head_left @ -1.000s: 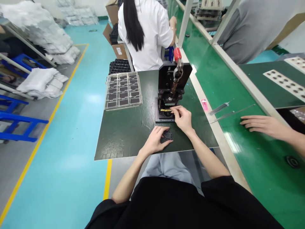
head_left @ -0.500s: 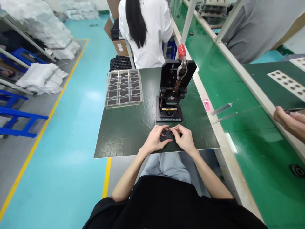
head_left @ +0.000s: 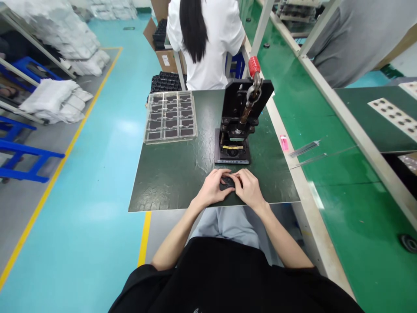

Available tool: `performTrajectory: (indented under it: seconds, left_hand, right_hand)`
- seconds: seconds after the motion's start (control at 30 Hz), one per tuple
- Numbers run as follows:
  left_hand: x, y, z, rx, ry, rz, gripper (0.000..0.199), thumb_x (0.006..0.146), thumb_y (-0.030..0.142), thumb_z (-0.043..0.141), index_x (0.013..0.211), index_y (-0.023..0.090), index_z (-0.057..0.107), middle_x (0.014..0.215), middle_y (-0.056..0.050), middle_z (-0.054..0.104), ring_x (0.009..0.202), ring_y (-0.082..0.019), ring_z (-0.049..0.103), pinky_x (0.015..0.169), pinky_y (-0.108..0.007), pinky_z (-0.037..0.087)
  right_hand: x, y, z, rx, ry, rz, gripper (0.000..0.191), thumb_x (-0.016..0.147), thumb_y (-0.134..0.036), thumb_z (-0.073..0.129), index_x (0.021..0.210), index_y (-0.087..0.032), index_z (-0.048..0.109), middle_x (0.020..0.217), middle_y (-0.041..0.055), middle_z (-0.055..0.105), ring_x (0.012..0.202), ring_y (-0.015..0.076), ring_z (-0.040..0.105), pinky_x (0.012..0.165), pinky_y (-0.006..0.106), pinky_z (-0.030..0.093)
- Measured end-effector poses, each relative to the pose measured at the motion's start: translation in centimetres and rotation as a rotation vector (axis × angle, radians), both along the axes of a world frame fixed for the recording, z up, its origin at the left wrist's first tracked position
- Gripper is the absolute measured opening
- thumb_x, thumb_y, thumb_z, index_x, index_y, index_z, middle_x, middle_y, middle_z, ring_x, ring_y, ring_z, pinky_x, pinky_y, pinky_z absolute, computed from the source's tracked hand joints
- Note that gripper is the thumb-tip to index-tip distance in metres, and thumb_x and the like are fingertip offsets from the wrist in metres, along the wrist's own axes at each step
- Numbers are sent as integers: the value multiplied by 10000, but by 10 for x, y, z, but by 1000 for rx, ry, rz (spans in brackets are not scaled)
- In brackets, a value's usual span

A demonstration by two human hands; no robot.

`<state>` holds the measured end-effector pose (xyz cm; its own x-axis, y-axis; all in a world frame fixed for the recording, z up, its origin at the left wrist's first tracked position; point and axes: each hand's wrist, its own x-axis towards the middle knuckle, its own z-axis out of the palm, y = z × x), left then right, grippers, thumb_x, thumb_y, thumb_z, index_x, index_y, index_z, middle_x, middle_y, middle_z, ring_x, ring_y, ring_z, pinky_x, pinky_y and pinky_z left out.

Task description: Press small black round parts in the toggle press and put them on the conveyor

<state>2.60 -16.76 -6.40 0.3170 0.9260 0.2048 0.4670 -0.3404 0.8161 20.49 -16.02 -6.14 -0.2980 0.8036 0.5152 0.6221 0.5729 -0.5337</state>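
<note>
A small black part (head_left: 227,183) lies between my hands near the front edge of the dark green table (head_left: 169,174). My left hand (head_left: 213,187) grips it from the left, thumb below and fingers above. From the right, my right hand (head_left: 249,187) has its fingers pressed onto the part's upper right side, partly covering it. Just beyond my hands stands a black hand press (head_left: 233,158) with a red-topped lever (head_left: 254,66); a yellow strip (head_left: 232,147) shows in its base.
A clear compartment tray (head_left: 170,136) with dark pieces sits at the table's back left. A person in white (head_left: 211,39) is beyond the table. Along the right runs a green conveyor (head_left: 345,182) with thin metal strips (head_left: 304,148) at its edge.
My right hand has moved slightly left over the black part and now covers more of it. The other person's hand at the far right has left the view.
</note>
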Motion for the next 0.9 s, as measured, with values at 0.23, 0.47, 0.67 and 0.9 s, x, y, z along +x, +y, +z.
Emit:
performTrajectory:
  seconds: [0.23, 0.47, 0.67, 0.9]
  left_hand:
    - [2, 1, -1, -13, -14, 34, 541, 722, 157, 814, 1196, 199, 556, 1087, -46, 679, 717, -128, 654, 771, -318, 608]
    - [3, 5, 0, -34, -1, 40, 533, 709, 252, 887, 1118, 210, 549, 1106, -59, 710, 705, -134, 654, 770, -334, 605]
    - [3, 7, 0, -56, -24, 47, 549, 701, 278, 927, 1094, 216, 549, 1077, -50, 753, 750, -145, 676, 780, -335, 603]
    - [2, 6, 1, -77, -74, 29, 554, 712, 293, 917, 1123, 201, 557, 1110, -67, 743, 769, -140, 695, 750, -321, 611]
  right_hand:
    - [-3, 1, 2, 66, -85, 37, 266, 1068, -200, 443, 819, -226, 532, 750, 45, 589, 730, 207, 555, 679, 334, 458]
    - [-1, 5, 7, -76, 258, -45, 291, 1056, -295, 498, 815, -202, 633, 757, 40, 659, 666, 163, 609, 616, 290, 493]
    - [22, -2, 32, 68, 406, -302, 346, 1070, -263, 438, 1311, -219, 682, 942, 75, 764, 736, 170, 671, 697, 323, 591]
    - [24, -7, 21, -35, 116, -10, 421, 1054, -195, 434, 1410, -234, 655, 1218, 109, 763, 1029, 219, 715, 892, 397, 634]
